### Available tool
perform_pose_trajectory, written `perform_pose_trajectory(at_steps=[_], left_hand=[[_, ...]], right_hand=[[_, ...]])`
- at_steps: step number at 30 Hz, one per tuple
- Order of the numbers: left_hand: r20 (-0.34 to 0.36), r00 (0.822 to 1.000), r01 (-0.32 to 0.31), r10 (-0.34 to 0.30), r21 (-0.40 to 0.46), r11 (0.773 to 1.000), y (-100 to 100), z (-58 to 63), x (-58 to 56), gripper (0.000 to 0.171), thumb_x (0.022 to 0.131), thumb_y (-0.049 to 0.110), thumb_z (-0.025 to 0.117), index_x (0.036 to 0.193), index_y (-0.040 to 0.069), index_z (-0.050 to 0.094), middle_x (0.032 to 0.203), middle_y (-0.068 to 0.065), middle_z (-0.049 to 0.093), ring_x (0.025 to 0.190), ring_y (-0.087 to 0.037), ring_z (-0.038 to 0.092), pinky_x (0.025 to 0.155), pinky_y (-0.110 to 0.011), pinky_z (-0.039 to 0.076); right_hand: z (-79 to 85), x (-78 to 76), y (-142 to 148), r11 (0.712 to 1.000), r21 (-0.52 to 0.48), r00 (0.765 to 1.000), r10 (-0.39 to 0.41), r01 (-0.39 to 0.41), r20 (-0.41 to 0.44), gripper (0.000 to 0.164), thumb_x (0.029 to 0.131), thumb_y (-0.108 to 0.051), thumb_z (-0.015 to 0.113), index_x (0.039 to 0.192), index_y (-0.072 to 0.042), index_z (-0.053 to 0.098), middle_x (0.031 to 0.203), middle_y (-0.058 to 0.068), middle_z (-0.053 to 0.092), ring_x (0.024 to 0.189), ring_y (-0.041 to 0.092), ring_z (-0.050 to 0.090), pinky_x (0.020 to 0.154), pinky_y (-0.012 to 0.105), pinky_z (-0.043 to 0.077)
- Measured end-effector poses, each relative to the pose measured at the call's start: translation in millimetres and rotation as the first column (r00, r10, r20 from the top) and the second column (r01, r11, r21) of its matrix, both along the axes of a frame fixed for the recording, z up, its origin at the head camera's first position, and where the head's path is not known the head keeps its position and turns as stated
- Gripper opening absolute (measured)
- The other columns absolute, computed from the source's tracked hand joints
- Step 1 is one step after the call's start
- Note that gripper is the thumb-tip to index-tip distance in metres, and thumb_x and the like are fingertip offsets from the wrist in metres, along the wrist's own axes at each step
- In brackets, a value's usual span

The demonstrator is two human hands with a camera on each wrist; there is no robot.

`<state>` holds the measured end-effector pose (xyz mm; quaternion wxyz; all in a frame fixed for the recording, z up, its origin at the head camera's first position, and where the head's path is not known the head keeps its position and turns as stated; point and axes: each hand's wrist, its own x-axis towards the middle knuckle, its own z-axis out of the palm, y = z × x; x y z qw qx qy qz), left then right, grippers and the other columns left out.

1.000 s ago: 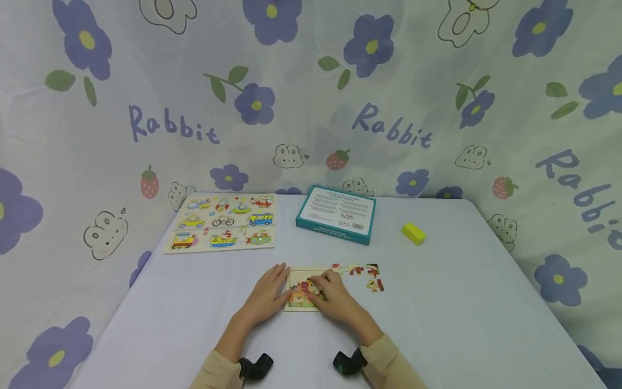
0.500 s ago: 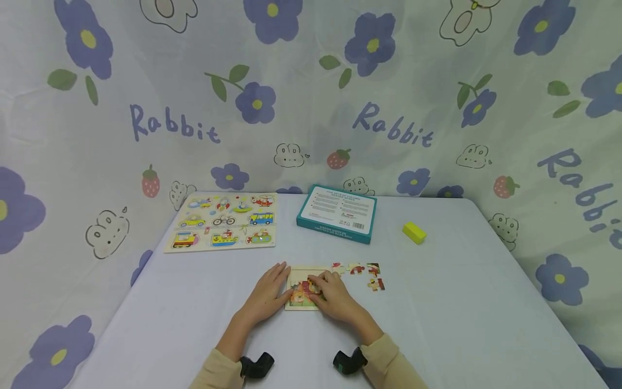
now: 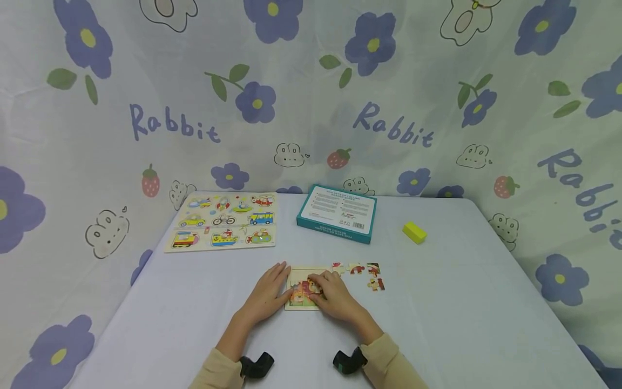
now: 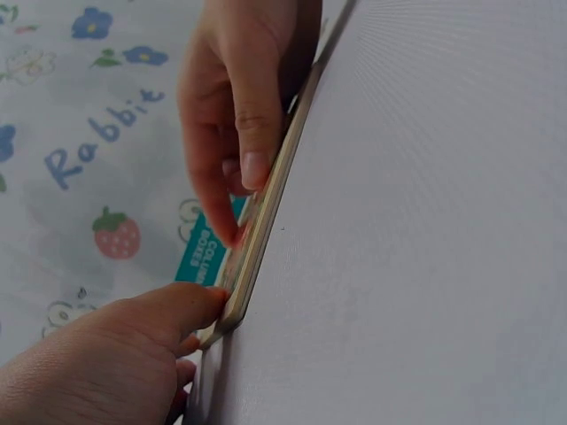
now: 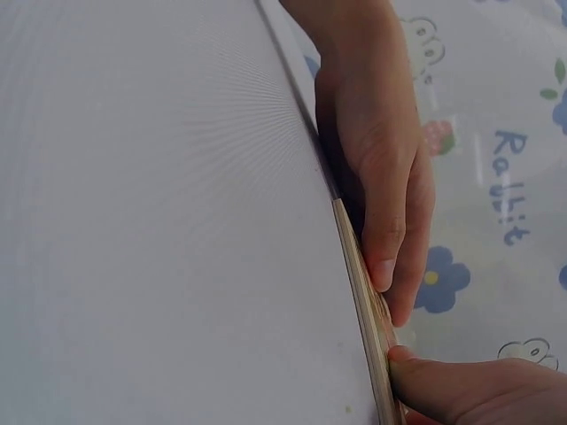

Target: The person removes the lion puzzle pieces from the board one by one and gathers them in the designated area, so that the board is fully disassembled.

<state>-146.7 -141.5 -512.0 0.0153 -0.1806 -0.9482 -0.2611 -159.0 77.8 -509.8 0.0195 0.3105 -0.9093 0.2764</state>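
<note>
A small wooden jigsaw board [image 3: 297, 274] lies near the table's middle, its lower part covered by colourful picture pieces. My left hand [image 3: 264, 294] rests along its left edge, fingers straight and thumb touching the rim; the left wrist view shows that thumb [image 4: 199, 305] at the board's edge. Over the right side, my right hand [image 3: 335, 296] has thumb and index finger bent around a puzzle piece [image 3: 315, 286] on the board. The palm and fingers partly hide that piece and the right edge. Loose puzzle pieces [image 3: 374, 284] lie to the right and upper right.
Behind the board stands a teal box [image 3: 335, 213], lying flat. A vehicle peg puzzle [image 3: 223, 221] lies at the back left, a yellow block [image 3: 414, 233] at the back right. A patterned curtain [image 3: 311, 108] hangs behind the white table [image 3: 461, 302].
The right index fingertip has shifted very slightly left over the puzzle piece since a second ago. Left hand, board and loose pieces stay where they were.
</note>
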Motion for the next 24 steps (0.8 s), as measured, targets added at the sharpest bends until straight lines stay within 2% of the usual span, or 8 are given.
perform_pose_trajectory(at_steps=[12,19,24], left_hand=[[0.007,1.000,-0.003,0.003,0.012,1.000,1.0,5.5,2.5,0.059,0.090,0.030,0.057,0.139,0.002,0.038,0.146,-0.013,0.030,0.135,-0.029,0.022,0.108,-0.046,0.020],[0.006,1.000,-0.002,0.002,0.014,1.000,0.8,5.5,2.1,0.059,0.090,0.029,0.058,0.139,0.002,0.038,0.146,-0.013,0.031,0.135,-0.030,0.022,0.108,-0.047,0.020],[0.014,1.000,0.002,-0.002,0.008,1.000,0.2,4.7,1.2,0.060,0.090,0.031,0.057,0.139,0.003,0.037,0.146,-0.013,0.030,0.135,-0.029,0.021,0.108,-0.047,0.020]], right_hand=[[-2.0,0.1,-1.0,0.996,-0.083,0.999,-0.032,0.034,0.026,0.044,0.085,-0.025,0.066,0.124,-0.010,0.053,0.087,-0.004,0.046,0.077,0.010,0.032,0.065,0.023,0.031],[-3.2,1.2,-1.6,0.989,-0.130,0.995,-0.064,0.074,0.083,0.047,0.083,-0.026,0.068,0.126,-0.014,0.052,0.099,-0.001,0.049,0.085,0.010,0.039,0.070,0.025,0.039],[-4.9,-0.7,-2.2,0.980,-0.189,0.998,-0.064,0.065,0.008,0.043,0.081,-0.022,0.071,0.121,-0.013,0.057,0.108,-0.002,0.061,0.090,0.010,0.045,0.075,0.029,0.039]])
